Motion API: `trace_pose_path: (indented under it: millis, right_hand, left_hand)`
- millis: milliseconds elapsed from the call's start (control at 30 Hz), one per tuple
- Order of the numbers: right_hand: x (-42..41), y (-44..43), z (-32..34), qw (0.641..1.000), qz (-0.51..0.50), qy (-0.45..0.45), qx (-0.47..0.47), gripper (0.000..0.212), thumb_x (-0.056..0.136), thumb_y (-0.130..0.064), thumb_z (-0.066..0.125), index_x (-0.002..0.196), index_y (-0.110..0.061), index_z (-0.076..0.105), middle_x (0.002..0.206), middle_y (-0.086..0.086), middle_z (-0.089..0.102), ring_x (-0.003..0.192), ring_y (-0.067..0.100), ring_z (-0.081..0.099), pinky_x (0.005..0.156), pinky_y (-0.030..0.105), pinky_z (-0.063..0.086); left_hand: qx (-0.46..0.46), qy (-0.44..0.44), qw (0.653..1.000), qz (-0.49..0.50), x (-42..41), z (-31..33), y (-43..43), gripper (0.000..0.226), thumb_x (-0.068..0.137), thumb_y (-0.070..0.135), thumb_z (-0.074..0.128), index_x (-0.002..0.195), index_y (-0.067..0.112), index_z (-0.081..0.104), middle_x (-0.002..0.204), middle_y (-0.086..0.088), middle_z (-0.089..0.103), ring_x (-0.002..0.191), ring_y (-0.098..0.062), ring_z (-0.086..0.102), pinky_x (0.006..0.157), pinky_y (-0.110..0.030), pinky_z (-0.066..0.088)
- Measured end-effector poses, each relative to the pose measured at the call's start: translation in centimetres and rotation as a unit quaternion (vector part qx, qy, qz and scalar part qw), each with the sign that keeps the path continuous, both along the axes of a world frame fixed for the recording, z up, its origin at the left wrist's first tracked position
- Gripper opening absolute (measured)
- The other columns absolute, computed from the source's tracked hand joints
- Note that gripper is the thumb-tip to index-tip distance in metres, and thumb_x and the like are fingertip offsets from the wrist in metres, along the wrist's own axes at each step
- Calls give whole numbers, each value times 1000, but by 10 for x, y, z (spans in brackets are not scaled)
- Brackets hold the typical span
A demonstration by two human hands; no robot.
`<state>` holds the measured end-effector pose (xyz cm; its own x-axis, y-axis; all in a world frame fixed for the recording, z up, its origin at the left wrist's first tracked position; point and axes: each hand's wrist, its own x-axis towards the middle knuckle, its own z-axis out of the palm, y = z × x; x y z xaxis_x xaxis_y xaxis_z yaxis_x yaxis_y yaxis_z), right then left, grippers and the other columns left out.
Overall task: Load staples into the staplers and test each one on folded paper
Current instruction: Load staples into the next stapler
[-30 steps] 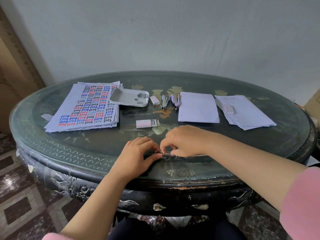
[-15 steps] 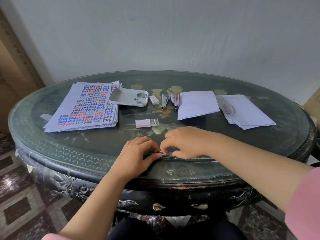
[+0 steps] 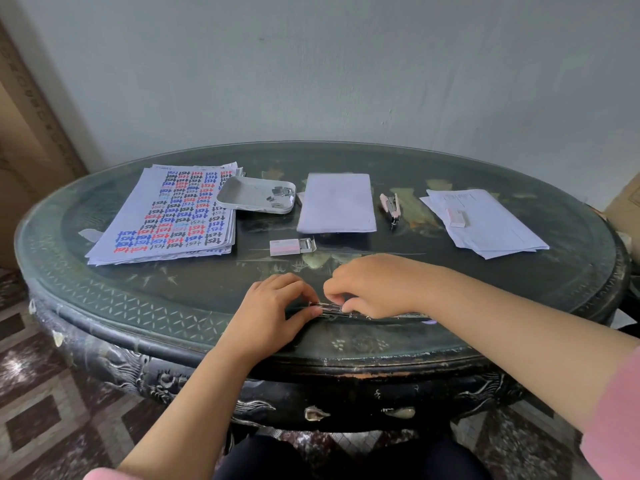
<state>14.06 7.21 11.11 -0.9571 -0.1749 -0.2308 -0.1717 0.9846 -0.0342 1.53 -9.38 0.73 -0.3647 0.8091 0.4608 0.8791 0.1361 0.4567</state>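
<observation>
Both hands stay at the near edge of the table [image 3: 104, 289], as they were a second ago. The left hand [image 3: 273, 306] pinches the left end of a metal stapler [image 3: 330, 308] between thumb and curled fingers. The right hand [image 3: 374, 289] curls over it from the right, fingertips pinching its rail. The stapler lies flat on the glass, mostly hidden, and seems to be swung open.

The change is farther back. The folded paper [image 3: 336, 202] now sits further left, just right of the white tray [image 3: 242, 199], covering the spot where two staplers lay. Only a pink stapler [image 3: 391, 209] shows, just right of the paper. The half-open staple box [image 3: 287, 246], the printed sheets [image 3: 166, 216] at far left and the loose sheets [image 3: 491, 226] at right are unmoved.
</observation>
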Motion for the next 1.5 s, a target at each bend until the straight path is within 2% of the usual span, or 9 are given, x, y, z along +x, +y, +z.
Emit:
trace_pose_path:
  millis: [333, 533, 700, 933, 1067, 1167, 1267, 1367, 1500]
  right_hand:
    - [7, 6, -12, 964, -136, 68, -217, 13, 79, -9, 62, 81, -22, 60, 77, -6, 65, 72, 9, 60, 71, 33, 53]
    - [11, 10, -23, 875, -288, 162, -353, 11, 84, -12, 67, 87, -20, 73, 78, -1, 72, 74, 11, 69, 75, 24, 57]
    - [12, 12, -20, 809, -347, 149, -450, 10, 84, -8, 71, 94, -8, 72, 81, 17, 74, 74, 10, 73, 72, 21, 58]
    - [12, 10, -27, 817, -347, 168, -430, 9, 84, -14, 73, 91, -10, 75, 71, 5, 74, 70, 11, 73, 70, 23, 59]
    - [2, 9, -27, 844, -327, 206, -372, 5, 80, -23, 76, 83, -18, 75, 68, -2, 70, 65, 4, 66, 70, 17, 55]
    - [-17, 8, -20, 851, -321, 231, -347, 8, 78, -24, 78, 80, -18, 74, 74, -10, 66, 62, -2, 55, 63, 9, 45]
    - [-53, 10, -16, 845, -325, 257, -339, 12, 77, -22, 79, 78, -13, 72, 73, -8, 63, 60, -2, 51, 59, 9, 41]
    - [-98, 17, -18, 833, -348, 287, -320, 12, 77, -26, 78, 78, -16, 71, 82, -2, 64, 71, 3, 52, 63, 10, 38]
    - [-159, 32, -25, 824, -395, 290, -285, 14, 77, -39, 76, 72, -30, 67, 87, 0, 60, 87, 19, 54, 77, 32, 45]
  left_hand:
    - [-4, -6, 1000, 6, 2, 3, -1, 18, 84, 53, 57, 89, 36, 60, 91, 22, 57, 88, -1, 53, 80, -36, 47]
    - [0, -24, 1000, 10, 3, 3, -2, 15, 86, 48, 57, 89, 34, 58, 89, 19, 57, 85, -3, 54, 78, -38, 49]
    - [-1, -21, 1000, 15, 6, 7, -3, 13, 86, 45, 58, 91, 33, 58, 88, 17, 57, 84, -3, 55, 79, -38, 49]
    - [2, -16, 1000, 26, 11, 12, -5, 20, 86, 46, 60, 99, 30, 61, 91, 17, 58, 86, 1, 56, 82, -30, 48]
    - [59, -125, 988, 67, 8, 18, -7, 9, 88, 34, 64, 95, 27, 65, 94, 17, 63, 91, 3, 58, 84, -16, 44]
    - [85, -131, 974, 164, -12, 31, -7, 13, 91, 33, 60, 98, 24, 67, 101, 14, 65, 94, -1, 59, 89, -24, 46]
    - [39, -75, 959, 272, -51, 42, -12, 27, 93, 34, 54, 114, 20, 66, 116, 3, 65, 104, -17, 60, 95, -36, 45]
    - [-27, 11, 938, 346, -94, 44, -18, 39, 96, 34, 46, 130, 18, 56, 136, -3, 55, 127, -25, 47, 108, -43, 29]
    - [-162, -5, 914, 372, -128, 26, -24, 51, 100, 45, 24, 149, 30, 24, 159, 6, 18, 147, -19, 8, 118, -47, -1]
